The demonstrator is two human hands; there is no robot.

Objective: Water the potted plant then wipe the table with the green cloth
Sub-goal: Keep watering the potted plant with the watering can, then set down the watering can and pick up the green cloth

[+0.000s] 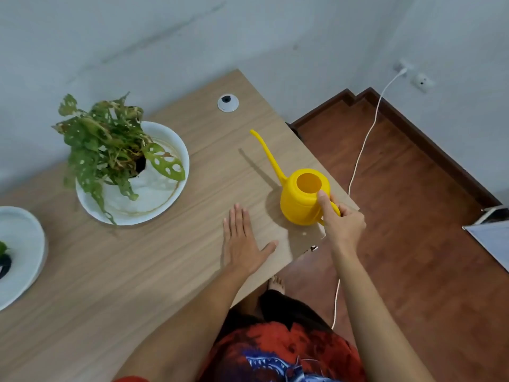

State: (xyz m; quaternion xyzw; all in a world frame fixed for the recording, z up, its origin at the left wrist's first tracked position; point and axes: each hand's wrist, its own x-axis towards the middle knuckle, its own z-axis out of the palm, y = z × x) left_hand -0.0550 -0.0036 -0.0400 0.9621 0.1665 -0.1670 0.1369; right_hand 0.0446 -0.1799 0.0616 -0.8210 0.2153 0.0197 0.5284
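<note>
The wooden counter fills the left and middle of the frame, slanting from the lower left up to a corner near the top centre, with its right edge running down to the lower middle. A reddish wooden floor takes up the right side, and a pale wall spans the top.

The potted plant stands in the upper left of the counter, its holed green leaves drooping over a wide white saucer that carries a brown ring stain. A second white saucer is cut off by the left edge of the frame, with a little green and a dark spot showing at its edge.

The yellow watering can sits on the counter near its right edge, right of centre in the frame, its long thin spout pointing toward the upper left and its round top opening facing up. The right hand has its grip closed on the can's handle, fingers curled round it and thumb pressed against the body by the opening. The left hand lies flat on the counter just left of the can, grip open, fingers straight and together, thumb spread toward the right.

A white cable runs from a wall socket in the upper right down across the floor. A small white round grommet sits in the counter near the top centre. The green cloth is nowhere in the frame
</note>
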